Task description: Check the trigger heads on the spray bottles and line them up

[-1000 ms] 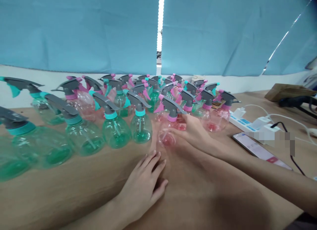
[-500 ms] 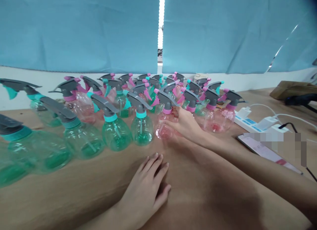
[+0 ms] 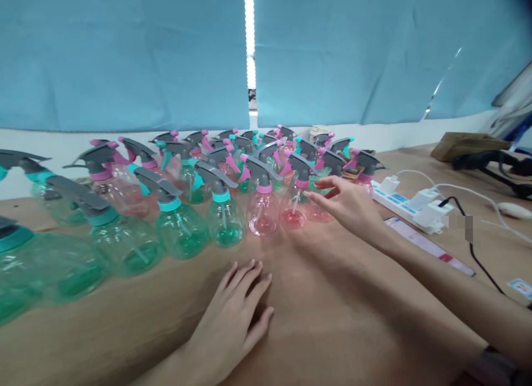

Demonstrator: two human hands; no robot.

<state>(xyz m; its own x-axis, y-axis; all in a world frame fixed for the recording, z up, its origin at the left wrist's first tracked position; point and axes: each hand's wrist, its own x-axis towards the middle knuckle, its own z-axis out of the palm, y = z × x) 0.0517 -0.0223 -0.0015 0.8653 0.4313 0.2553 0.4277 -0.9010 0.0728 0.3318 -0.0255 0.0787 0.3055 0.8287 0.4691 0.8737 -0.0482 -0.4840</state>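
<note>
My right hand (image 3: 347, 204) is held out over the right end of the front row, its thumb and fingers apart and nothing between them. Its fingertips are close to a pink spray bottle (image 3: 294, 211) with a grey trigger head; whether they touch it I cannot tell. Just left of that stands another pink spray bottle (image 3: 262, 215), beside a green spray bottle (image 3: 226, 222) with a turquoise collar. More pink bottles are partly hidden behind my right hand. My left hand (image 3: 235, 314) lies palm down on the wooden table (image 3: 316, 314), fingers stretched out.
Several more green and pink spray bottles crowd the back and left of the table. To the right are a white power strip (image 3: 401, 203) with plugs and cables, a phone (image 3: 430, 244), a brown cardboard box (image 3: 465, 146) and a black object (image 3: 494, 167). Blue curtains (image 3: 124, 59) hang behind.
My right hand has drawn away from the pink spray bottle beside the green one and moved right, its fingers now apart. The view has turned slightly right. My left hand stays on the table.
</note>
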